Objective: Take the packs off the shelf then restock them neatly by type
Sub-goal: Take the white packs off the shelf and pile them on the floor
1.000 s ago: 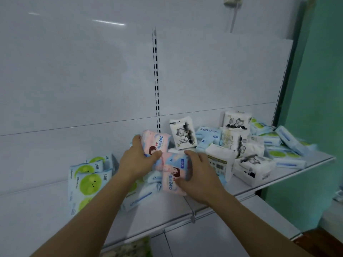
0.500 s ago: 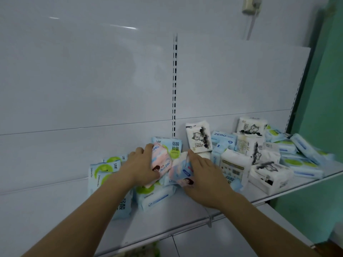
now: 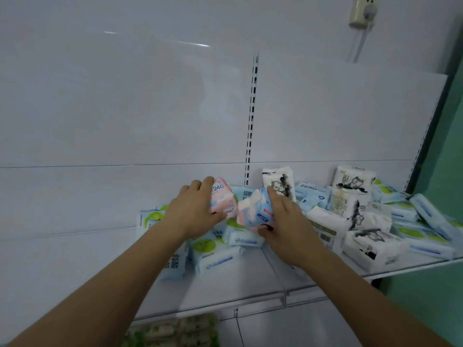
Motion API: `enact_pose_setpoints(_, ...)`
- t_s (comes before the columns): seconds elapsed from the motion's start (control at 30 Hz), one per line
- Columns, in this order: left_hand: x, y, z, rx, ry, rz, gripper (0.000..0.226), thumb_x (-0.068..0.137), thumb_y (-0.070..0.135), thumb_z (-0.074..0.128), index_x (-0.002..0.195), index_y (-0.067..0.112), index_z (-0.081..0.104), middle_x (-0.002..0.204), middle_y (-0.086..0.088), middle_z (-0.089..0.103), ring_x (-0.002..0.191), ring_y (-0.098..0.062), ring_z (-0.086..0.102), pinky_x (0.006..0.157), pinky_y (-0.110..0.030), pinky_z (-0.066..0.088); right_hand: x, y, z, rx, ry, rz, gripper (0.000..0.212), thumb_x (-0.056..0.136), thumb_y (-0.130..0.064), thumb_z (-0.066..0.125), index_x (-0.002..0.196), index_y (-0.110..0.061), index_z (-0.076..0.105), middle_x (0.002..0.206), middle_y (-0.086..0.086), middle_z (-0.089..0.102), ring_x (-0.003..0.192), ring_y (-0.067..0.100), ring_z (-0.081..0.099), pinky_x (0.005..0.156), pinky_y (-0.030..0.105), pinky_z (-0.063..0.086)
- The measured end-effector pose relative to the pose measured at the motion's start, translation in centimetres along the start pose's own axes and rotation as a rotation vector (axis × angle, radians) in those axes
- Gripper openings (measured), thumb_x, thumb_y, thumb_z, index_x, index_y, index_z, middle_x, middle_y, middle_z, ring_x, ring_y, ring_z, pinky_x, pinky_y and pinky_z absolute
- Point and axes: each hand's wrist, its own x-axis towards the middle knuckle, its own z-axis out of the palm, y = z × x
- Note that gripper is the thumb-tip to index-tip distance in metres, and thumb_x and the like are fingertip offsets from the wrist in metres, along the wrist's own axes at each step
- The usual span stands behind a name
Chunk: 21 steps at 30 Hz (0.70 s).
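Observation:
My left hand (image 3: 194, 211) grips a pink pack marked 240 (image 3: 223, 200) at the middle of the white shelf (image 3: 238, 284). My right hand (image 3: 285, 221) grips a second pink-and-blue pack (image 3: 254, 212) right beside it. Both packs are held over a loose heap of light-blue packs with green circles (image 3: 208, 246). White packs with black ink drawings (image 3: 370, 241) lie in a jumble to the right, mixed with light-blue ZERO packs (image 3: 312, 194).
A slotted upright (image 3: 251, 116) runs down the white back panel. More light-blue and green packs (image 3: 426, 221) crowd the shelf's far right end by a green wall (image 3: 448, 171). A power socket (image 3: 363, 11) hangs at top right. Green-patterned goods (image 3: 175, 331) show below the shelf edge.
Both hands have carried the pink packs up and back toward the rear panel, and the two packs now sit side by side. The camera has shifted left and closer.

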Motion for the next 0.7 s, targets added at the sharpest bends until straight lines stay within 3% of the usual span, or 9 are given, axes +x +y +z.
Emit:
enact_pose_setpoints(0.13, -1.4, 0.4, -2.8, 0.053, 0.002, -0.004, 0.089, 0.082, 0.056, 0.07, 0.151, 0.027, 0.022, 0.142, -0.001, 0.043, 0.125, -0.026, 0.041, 0.1, -0.046, 0.045, 1.2, -0.2, -2.3, 0.066, 0.011, -0.135, 0.087, 0.087, -0.032, 0.073, 0.157, -0.017, 0.023, 0.137, 0.006, 0.043, 0.126, 0.027, 0.04, 0.101, 0.042, 0.044)
enact_pose_setpoints(0.23, -3.3, 1.3, -4.5, 0.123, -0.006, 0.012, 0.089, 0.08, 0.059, 0.069, 0.151, 0.031, 0.022, 0.145, 0.005, 0.041, 0.128, -0.024, 0.039, 0.101, -0.045, 0.045, 1.5, -1.0, -3.5, -0.011, -0.034, -0.273, 0.085, 0.091, -0.037, 0.068, 0.158, -0.023, 0.017, 0.142, 0.001, 0.037, 0.131, 0.022, 0.03, 0.104, 0.04, 0.042)
enact_pose_setpoints(0.37, -6.7, 1.7, -6.2, 0.24, -0.03, 0.0, 0.089, 0.079, 0.063, 0.069, 0.15, 0.034, 0.023, 0.143, 0.009, 0.041, 0.129, -0.019, 0.037, 0.098, -0.043, 0.047, 1.4, -3.5, -3.9, -0.058, -0.075, -0.402, 0.084, 0.091, -0.038, 0.067, 0.157, -0.031, 0.016, 0.146, -0.002, 0.032, 0.136, 0.021, 0.027, 0.094, 0.043, 0.051)
enact_pose_setpoints(0.7, -17.9, -2.7, -13.2, 0.42, -0.022, -0.24, 0.09, 0.079, 0.069, 0.065, 0.15, 0.034, 0.021, 0.138, 0.009, 0.042, 0.124, -0.017, 0.039, 0.093, -0.041, 0.049, -0.5, -15.9, -1.8, -0.067, -0.141, -0.677, 0.085, 0.092, -0.04, 0.062, 0.157, -0.033, 0.008, 0.152, -0.001, 0.024, 0.14, 0.022, 0.021, 0.102, 0.042, 0.044)
